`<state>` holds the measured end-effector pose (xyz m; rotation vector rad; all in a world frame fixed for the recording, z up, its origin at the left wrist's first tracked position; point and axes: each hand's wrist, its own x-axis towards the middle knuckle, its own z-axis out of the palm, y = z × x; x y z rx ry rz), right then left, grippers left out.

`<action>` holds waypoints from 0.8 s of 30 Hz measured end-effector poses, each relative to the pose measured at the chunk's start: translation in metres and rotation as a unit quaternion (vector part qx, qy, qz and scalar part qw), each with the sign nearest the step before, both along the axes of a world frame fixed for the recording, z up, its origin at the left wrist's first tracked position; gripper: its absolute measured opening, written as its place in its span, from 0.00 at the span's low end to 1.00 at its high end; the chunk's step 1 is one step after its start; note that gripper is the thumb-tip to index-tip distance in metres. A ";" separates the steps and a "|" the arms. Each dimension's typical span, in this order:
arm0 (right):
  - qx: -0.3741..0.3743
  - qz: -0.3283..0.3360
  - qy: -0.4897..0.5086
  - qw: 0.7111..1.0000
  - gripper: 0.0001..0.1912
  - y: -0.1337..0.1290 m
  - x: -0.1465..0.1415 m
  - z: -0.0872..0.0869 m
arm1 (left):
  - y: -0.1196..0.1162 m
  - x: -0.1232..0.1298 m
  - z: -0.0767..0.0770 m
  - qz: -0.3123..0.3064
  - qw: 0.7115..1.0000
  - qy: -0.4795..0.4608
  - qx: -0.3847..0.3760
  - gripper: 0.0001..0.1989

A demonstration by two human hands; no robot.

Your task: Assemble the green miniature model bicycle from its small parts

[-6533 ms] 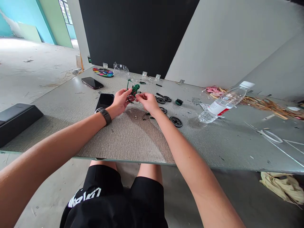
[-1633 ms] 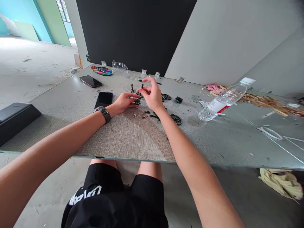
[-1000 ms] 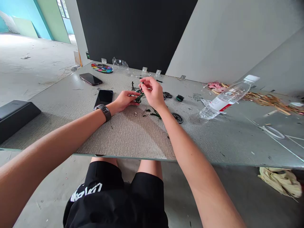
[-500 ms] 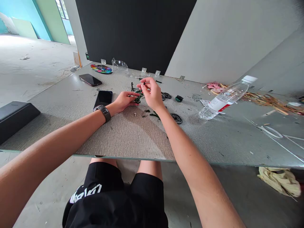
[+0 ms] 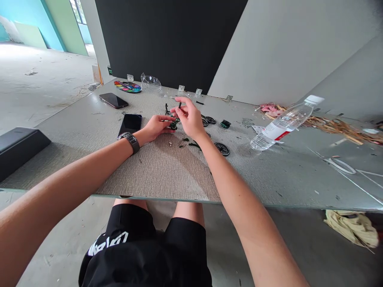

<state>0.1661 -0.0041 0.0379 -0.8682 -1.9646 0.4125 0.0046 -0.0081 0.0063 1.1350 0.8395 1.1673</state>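
My left hand (image 5: 157, 126) rests on the table with its fingers closed on a small green and black model bicycle part (image 5: 173, 125). Above that part, my right hand (image 5: 191, 119) pinches a thin screwdriver with a dark handle (image 5: 180, 105), held close to upright. Its tip is hard to make out, so I cannot tell whether it touches the part. Just beyond my fingers lies a black bicycle piece (image 5: 166, 108). Small spoked wheels (image 5: 222, 149) and a dark green block-like piece (image 5: 225, 124) lie to the right of my right hand.
Two phones, one by my left wrist (image 5: 130, 122) and one farther back (image 5: 113, 100), lie on the left. A paint palette (image 5: 128, 87) and clear plastic packaging (image 5: 151, 83) stand near the back panel. A tilted water bottle (image 5: 283, 124) is on the right, near wood scraps (image 5: 335, 126).
My right hand has shifted slightly to the left, and its fingers have turned a little around the screwdriver. My left hand keeps its hold on the bicycle part.
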 end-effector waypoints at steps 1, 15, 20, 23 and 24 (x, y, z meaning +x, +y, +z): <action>-0.002 -0.007 0.007 1.000 0.19 0.002 0.001 0.000 | 0.000 0.000 0.000 0.003 1.000 0.002 -0.001 0.08; 0.014 -0.004 -0.187 0.982 0.03 -0.002 0.012 0.001 | -0.003 -0.001 0.004 0.010 1.000 -0.003 -0.020 0.08; 0.030 0.018 -0.194 0.980 0.06 -0.003 0.009 0.001 | -0.003 -0.001 0.004 0.006 1.000 0.005 -0.017 0.08; 0.035 0.014 -0.179 0.983 0.06 -0.004 0.007 0.001 | -0.002 -0.001 0.003 0.008 1.000 0.001 -0.020 0.08; 0.036 0.008 -0.170 0.985 0.05 -0.004 0.007 0.001 | -0.001 -0.001 0.003 0.008 1.000 -0.001 -0.021 0.08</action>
